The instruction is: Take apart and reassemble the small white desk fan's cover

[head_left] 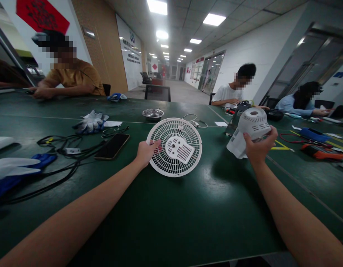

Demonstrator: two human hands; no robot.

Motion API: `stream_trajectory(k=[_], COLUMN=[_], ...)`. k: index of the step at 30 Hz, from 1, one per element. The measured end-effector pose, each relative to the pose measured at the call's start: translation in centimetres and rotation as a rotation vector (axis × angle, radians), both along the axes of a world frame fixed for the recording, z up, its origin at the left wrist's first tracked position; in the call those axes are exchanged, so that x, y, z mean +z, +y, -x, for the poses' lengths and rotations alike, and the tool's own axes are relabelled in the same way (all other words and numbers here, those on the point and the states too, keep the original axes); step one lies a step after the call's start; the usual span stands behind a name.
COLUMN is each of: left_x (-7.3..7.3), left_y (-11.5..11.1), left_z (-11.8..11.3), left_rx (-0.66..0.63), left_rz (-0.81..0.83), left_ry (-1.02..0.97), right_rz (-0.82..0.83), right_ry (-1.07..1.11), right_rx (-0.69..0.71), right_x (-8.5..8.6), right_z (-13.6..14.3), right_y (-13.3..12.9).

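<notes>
My left hand point(147, 152) grips the left rim of a round white fan grille point(175, 170), thumb on its front and the other fingers behind. The grille is tilted up toward me, its slotted centre plate showing. To the right, my right hand point(259, 145) is closed around a white plastic fan motor housing point(253, 120) with vent slots and a round hole at its top. The housing is raised over the green table point(188, 215). A thin white cable point(198, 120) lies behind the grille.
A steel bowl point(153, 114) stands behind the grille. On the left lie a phone point(112, 147), black cables point(74, 163) and work gloves point(90, 122). An orange multimeter point(322, 152) and a blue tool point(314, 135) are at right. Several people sit around the table.
</notes>
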State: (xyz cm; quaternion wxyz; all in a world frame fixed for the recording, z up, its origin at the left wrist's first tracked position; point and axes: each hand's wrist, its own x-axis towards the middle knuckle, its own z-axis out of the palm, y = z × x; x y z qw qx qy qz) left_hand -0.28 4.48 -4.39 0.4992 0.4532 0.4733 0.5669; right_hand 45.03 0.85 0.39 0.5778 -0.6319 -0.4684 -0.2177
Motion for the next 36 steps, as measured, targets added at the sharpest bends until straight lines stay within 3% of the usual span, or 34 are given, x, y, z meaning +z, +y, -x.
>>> stream_trajectory(k=[4,10,16,20,23,25,27,32,34,36], left_x=[0.1,-0.1,-0.1,0.0,-0.1,-0.1,-0.2,-0.3,-0.1,0.2], left_y=[-0.1,0.2,0.1,0.1,0.2,0.3,0.3,0.0,-0.3,-0.7], left_z=[0.0,0.0,0.0,-0.1,-0.1,-0.2,-0.2,-0.3,-0.3,-0.3], left_rx=[-0.010,0.016,-0.008,0.015,0.011,0.007,0.010,0.046,0.054,0.054], left_rz=[-0.001,-0.009,0.017,0.022,0.015,0.004,-0.014,-0.075,-0.126,-0.186], left_ry=[0.008,0.030,0.030,0.034,0.030,0.027,0.020,0.033,0.054,0.082], right_rz=[-0.011,0.394,0.677,0.804,0.634,0.463,0.422,0.810,0.901,0.907], right_ry=[-0.127,-0.041,0.042,-0.052,-0.123,-0.122,0.004,0.885,1.093,1.206], right_rx=[0.072,0.324,0.271,0.180,0.206,0.319,0.510,1.168,1.351,1.428], right_x=[0.1,-3.6,-6.2,-5.9,-4.6,-3.6,-2.9,-3.2,-3.5,-3.5], right_z=[2.9,7.4,8.2,8.8,10.2,11.6,13.5,18.5,19.7,20.2], right_y=[-0.2,1.2,2.6,2.3,1.2,0.1,-1.0,-3.3,-3.8,-4.2])
